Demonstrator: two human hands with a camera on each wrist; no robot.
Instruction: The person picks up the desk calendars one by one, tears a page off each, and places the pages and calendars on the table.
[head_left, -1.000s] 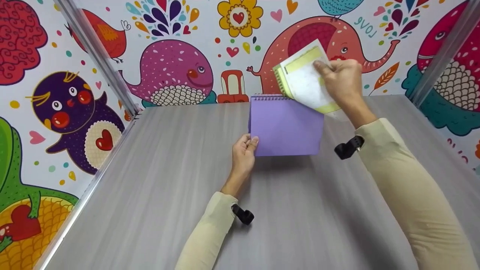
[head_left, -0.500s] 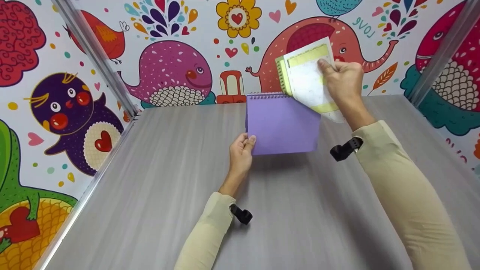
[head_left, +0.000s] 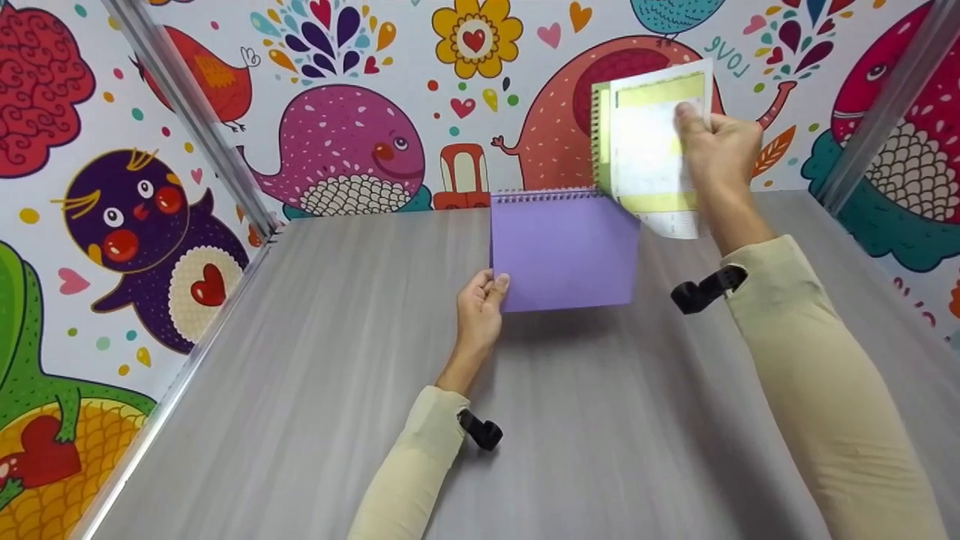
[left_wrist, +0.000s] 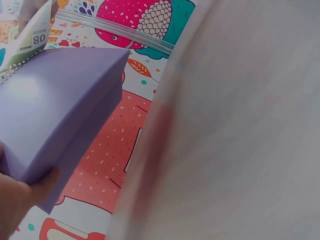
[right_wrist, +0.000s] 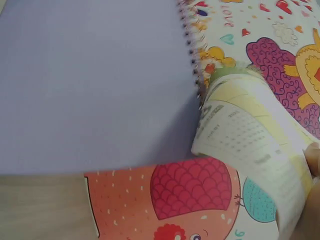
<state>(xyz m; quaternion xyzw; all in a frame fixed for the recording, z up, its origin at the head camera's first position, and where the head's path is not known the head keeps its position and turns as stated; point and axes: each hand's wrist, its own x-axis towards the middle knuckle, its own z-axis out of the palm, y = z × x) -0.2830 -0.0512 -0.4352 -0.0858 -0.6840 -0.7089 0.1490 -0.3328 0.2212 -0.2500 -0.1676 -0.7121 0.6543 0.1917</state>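
A desk calendar with a purple card stand (head_left: 562, 251) and a wire coil (head_left: 544, 194) along its top is held above the table. At the lower left edge of the stand, my left hand (head_left: 480, 304) grips it, thumb in front; the left wrist view also shows the stand (left_wrist: 55, 100). My right hand (head_left: 724, 154) pinches a sheaf of printed calendar pages (head_left: 651, 150), thumb on the near face. Their punched edge stands up off the left part of the coil. Curled pages (right_wrist: 245, 130) meet the coil (right_wrist: 190, 45) in the right wrist view; whether they remain hooked there is hard to tell.
The grey wood-grain table (head_left: 337, 360) lies beneath both arms. Behind it stands a wall (head_left: 420, 45) printed with cartoon animals, with a metal post (head_left: 191, 112) at the left corner and another post (head_left: 892, 105) at the right.
My right hand has moved right and slightly up with the pages, whose punched edge now stands nearly vertical. More of the coil shows bare. My left hand has shifted slightly left with the stand.
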